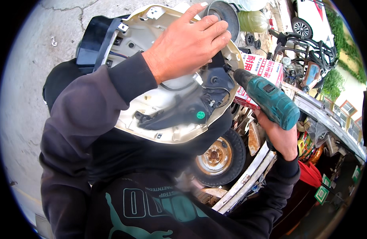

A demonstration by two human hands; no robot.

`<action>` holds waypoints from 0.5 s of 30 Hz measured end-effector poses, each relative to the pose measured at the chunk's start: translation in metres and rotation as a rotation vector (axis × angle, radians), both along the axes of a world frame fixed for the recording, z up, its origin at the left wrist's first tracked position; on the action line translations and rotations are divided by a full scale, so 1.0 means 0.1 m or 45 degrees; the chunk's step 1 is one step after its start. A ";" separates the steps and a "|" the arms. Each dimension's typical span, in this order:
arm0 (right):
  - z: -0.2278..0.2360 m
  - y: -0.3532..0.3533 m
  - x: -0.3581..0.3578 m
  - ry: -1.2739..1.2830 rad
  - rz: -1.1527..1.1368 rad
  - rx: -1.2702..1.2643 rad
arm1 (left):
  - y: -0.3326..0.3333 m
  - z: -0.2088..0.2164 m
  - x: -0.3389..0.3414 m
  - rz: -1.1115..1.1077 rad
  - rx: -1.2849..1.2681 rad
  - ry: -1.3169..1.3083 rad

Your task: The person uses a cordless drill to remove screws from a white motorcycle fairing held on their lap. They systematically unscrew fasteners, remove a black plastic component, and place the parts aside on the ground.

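Note:
A cream plastic vehicle shell [173, 135] lies inside-up across my lap, with black plastic parts [183, 113] fitted inside it. My left hand [187, 44] reaches over the far part of the shell and steadies it. Its index finger is stretched out and the other fingers curve over; the thumb is mostly hidden. Just past those fingers is a dark grey round cup-like part [227, 18]. My right hand [277, 133] is wrapped round the grip of a teal cordless drill [273, 97]. The drill's nose points at the shell's right edge, close to a black part; its tip contact is unclear.
Right of the shell is a red and white carton [263, 71]. A rusty-rimmed wheel [215, 155] and pale metal rails [247, 179] lie below it. Dark scrap frames [302, 46], a greenish plastic jug [253, 22] and a parked white car [312, 20] are farther off.

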State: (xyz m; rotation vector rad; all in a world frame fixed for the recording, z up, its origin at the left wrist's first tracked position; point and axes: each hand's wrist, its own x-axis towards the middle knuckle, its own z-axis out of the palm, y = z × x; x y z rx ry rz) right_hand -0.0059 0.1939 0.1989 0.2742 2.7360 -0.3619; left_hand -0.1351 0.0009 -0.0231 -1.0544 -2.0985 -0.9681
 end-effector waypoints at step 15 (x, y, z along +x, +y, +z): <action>0.27 -0.15 0.82 0.078 -0.581 -0.449 | 0.05 -0.09 0.39 -0.808 -0.032 -0.507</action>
